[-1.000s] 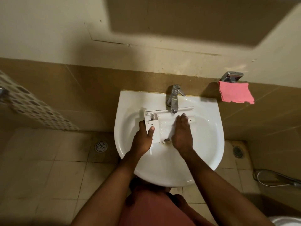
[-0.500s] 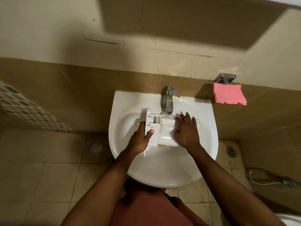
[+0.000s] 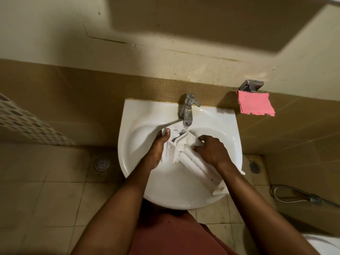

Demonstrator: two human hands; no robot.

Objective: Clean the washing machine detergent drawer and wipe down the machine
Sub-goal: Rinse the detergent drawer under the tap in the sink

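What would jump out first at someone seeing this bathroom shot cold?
Dead centre, the left hand and right hand hold a white detergent drawer in the white sink, its far end just below the chrome tap. The one spot of strong colour is a pink cloth hanging on the brown tiled wall to the sink's right.

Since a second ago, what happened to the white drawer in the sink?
The drawer swung from crosswise under the tap to slanting toward the near-right rim of the sink. The right hand, flat before, now grips it. The left hand still holds its end; pink cloth unmoved.
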